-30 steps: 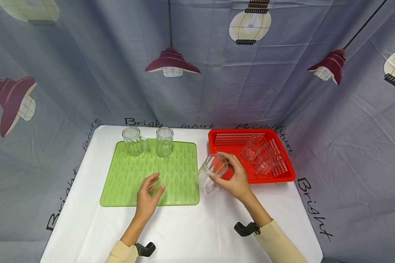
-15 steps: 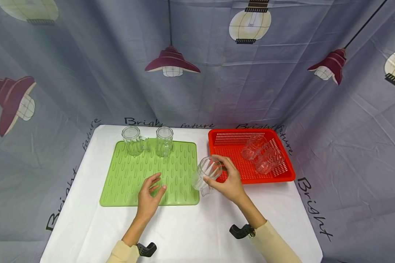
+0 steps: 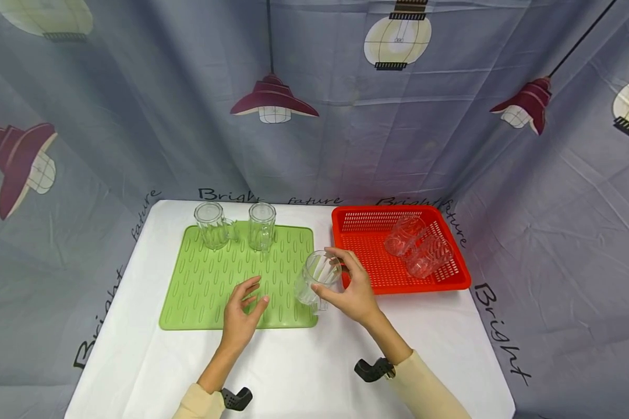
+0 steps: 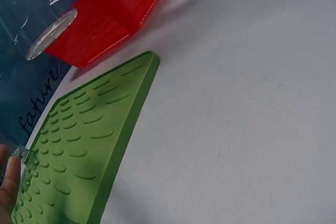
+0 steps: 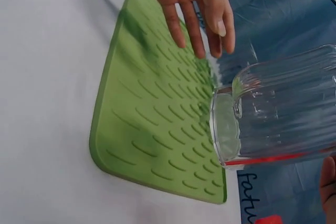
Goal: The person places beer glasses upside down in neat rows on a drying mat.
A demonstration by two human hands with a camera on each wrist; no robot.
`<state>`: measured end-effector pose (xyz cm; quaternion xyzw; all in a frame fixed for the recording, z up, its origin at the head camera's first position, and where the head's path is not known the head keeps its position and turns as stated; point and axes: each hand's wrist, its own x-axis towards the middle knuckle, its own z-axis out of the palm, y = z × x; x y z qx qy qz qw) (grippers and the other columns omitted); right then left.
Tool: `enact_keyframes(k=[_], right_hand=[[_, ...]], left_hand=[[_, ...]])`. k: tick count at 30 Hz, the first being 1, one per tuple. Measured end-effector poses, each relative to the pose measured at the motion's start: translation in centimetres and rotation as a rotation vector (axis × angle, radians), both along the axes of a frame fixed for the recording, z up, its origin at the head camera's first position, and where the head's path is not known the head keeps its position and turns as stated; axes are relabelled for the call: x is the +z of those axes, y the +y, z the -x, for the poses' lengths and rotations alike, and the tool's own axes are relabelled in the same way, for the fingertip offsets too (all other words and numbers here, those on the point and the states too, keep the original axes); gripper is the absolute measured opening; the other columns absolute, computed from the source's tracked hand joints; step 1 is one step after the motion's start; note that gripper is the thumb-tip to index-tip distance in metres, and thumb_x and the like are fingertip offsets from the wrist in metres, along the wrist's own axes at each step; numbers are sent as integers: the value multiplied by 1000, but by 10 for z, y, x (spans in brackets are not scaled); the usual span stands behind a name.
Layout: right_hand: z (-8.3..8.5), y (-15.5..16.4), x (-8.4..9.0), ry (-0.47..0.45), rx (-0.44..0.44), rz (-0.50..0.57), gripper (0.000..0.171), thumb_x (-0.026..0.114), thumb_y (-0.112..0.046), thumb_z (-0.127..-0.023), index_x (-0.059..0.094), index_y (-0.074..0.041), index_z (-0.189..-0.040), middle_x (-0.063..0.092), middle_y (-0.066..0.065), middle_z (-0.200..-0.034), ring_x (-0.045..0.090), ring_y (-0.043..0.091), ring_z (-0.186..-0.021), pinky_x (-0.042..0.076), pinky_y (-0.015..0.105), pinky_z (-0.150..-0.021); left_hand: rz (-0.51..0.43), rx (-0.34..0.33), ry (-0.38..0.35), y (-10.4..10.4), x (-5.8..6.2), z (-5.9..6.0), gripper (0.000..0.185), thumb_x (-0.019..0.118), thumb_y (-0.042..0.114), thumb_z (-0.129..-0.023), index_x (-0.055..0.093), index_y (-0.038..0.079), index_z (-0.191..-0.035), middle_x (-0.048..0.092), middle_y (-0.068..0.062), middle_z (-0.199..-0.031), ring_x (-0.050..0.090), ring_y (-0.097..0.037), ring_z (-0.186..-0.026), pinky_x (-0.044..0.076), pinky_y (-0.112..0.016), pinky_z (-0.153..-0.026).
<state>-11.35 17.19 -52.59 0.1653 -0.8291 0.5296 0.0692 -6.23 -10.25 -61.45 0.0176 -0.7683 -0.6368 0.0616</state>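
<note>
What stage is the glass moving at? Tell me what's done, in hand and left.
Done: two glass mugs stand upright at the far edge of the green mat. In hand: the right hand grips a third mug, tilted, over the mat's right edge; the left hand hovers open above the mat. Left: two more glasses lie on their sides in the red basket.
</note>
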Motion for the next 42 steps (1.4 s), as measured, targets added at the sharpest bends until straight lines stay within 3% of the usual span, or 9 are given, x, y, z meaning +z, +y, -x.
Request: enact_keyframes(k=[5,11,15,18,28,36,42], right_hand=[[-1,-5,-1,-12,7,1,75,93,-22,-81,61,-14,-147,65,16,-132,62,37,-118,62,49,-95],[-2,-9,-2,9,26,3,76,94,-21,-79,62,-14,-147,66,15,-132,62,38,-116,62,46,-93],[-2,-11,0,12,42,5,78,95,-21,-78,61,-16,-148,66,8,-134,63,34,-116,60,40,-96],[-2,-13,1,14,55,13,79,95,-20,-78,61,-16,-149,66,11,-134,63,34,-117,58,36,-97],[-2,-20,3,21,65,34,79,96,-21,-76,61,-17,-147,66,10,-134,65,35,-116,60,44,-96],[-3,-24,2,27,75,30,78,96,-21,-77,61,-17,-148,67,9,-134,66,35,-115,59,38,-97],[-2,-26,4,48,77,14,78,95,-22,-78,61,-15,-148,67,16,-135,66,34,-115,60,39,-94]], left_hand=[[6,-10,3,1,1,-1,53,76,16,-102,58,13,-151,58,-14,-151,59,-33,-142,53,-59,-116],[-8,-15,17,1,2,-1,52,78,16,-101,60,16,-150,60,-11,-150,60,-32,-142,54,-56,-116],[-21,-31,35,2,2,-1,53,77,15,-101,59,14,-151,59,-12,-151,59,-33,-143,55,-55,-115],[-30,-43,50,2,2,-1,54,77,13,-101,59,11,-152,58,-16,-150,58,-34,-143,55,-54,-115],[-53,-52,66,3,1,-1,55,78,7,-99,59,7,-151,59,-13,-150,58,-34,-142,57,-50,-114],[-40,-75,87,5,-3,-2,58,80,6,-96,60,13,-150,59,-12,-151,58,-35,-142,58,-52,-113],[-26,-89,109,7,-4,-3,61,81,3,-94,60,18,-149,60,-10,-150,57,-35,-142,59,-50,-112]])
